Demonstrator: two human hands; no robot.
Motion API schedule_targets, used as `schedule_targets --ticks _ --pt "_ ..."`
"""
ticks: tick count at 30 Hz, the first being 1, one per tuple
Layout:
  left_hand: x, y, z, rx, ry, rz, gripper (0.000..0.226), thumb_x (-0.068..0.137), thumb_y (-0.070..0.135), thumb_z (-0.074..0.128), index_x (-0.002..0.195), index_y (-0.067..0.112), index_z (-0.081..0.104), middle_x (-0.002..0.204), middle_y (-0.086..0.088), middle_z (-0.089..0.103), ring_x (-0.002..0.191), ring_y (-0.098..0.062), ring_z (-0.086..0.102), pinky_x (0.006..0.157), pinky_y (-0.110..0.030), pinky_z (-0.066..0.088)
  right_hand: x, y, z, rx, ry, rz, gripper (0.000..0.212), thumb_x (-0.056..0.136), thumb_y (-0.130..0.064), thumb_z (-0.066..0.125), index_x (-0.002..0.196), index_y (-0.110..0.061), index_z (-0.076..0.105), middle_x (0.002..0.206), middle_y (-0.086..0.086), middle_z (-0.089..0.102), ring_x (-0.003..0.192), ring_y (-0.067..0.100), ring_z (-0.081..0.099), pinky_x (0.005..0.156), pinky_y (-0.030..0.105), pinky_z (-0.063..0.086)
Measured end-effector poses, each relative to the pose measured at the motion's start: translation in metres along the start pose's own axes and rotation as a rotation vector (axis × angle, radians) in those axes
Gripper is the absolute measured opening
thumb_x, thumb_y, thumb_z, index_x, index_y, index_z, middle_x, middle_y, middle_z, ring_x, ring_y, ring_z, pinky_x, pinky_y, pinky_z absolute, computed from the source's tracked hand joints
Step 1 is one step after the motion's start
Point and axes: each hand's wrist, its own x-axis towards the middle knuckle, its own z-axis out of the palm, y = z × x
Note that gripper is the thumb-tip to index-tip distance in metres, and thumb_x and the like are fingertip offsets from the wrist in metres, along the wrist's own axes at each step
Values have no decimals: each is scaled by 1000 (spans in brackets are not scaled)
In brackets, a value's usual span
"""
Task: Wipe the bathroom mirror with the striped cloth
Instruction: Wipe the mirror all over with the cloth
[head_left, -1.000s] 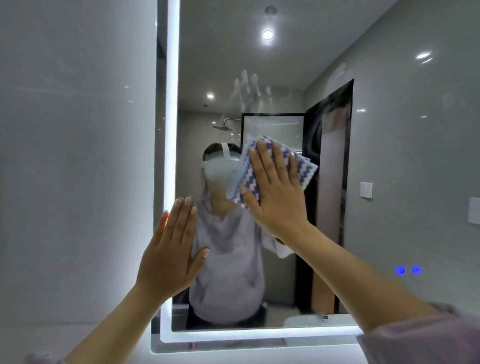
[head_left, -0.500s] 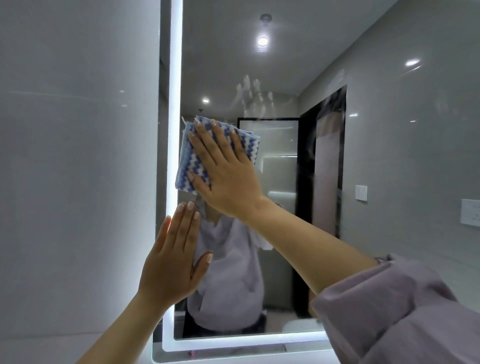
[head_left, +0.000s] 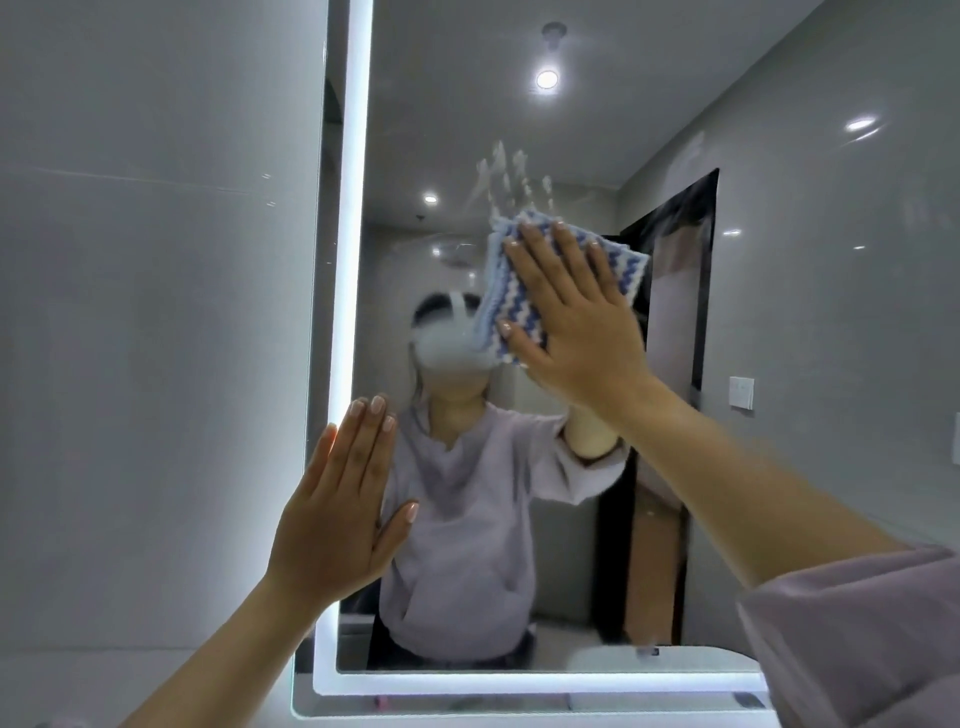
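The bathroom mirror (head_left: 779, 322) fills the wall ahead, framed by a glowing white light strip. My right hand (head_left: 576, 317) lies flat, fingers spread, pressing the folded blue-and-white striped cloth (head_left: 506, 291) against the glass near the mirror's middle. White smear marks (head_left: 506, 174) show on the glass just above the cloth. My left hand (head_left: 337, 514) rests flat and open against the mirror's left lit edge, lower down, holding nothing. The mirror reflects a person in a pale purple top.
A glossy grey tiled wall (head_left: 156, 338) lies to the left of the mirror. The lit bottom edge of the mirror (head_left: 519, 680) runs across below. A dark doorway and wall switches show only as reflections on the right.
My right hand has swept the cloth from the mirror's left side back toward the middle and slightly lower. My left hand has stayed flat against the left edge.
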Motion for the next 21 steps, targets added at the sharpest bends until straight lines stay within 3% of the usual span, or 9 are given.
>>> schedule_targets --ticks 8,17,21 --pt "-1 1 1 26 -20 1 73 96 49 30 147 -3 25 158 -17 20 148 -31 15 122 -39 10 -34 49 -6 -13 4 213 71 97 -56 23 153 -15 14 161 4 10 149 22 4 120 47 8" --pt "-1 1 2 -16 -53 -22 73 95 51 32 147 0 28 158 -14 22 148 -29 16 122 -38 10 -31 19 1 22 50 415 70 96 -52 20 153 -13 13 161 6 10 148 26 5 120 49 4" --pt "-1 -1 2 -29 -43 -14 72 95 50 33 146 -1 30 158 -15 23 148 -29 16 122 -38 10 -17 -10 4 32 31 366 70 97 -53 18 153 -13 10 161 6 7 148 27 4 119 51 5"
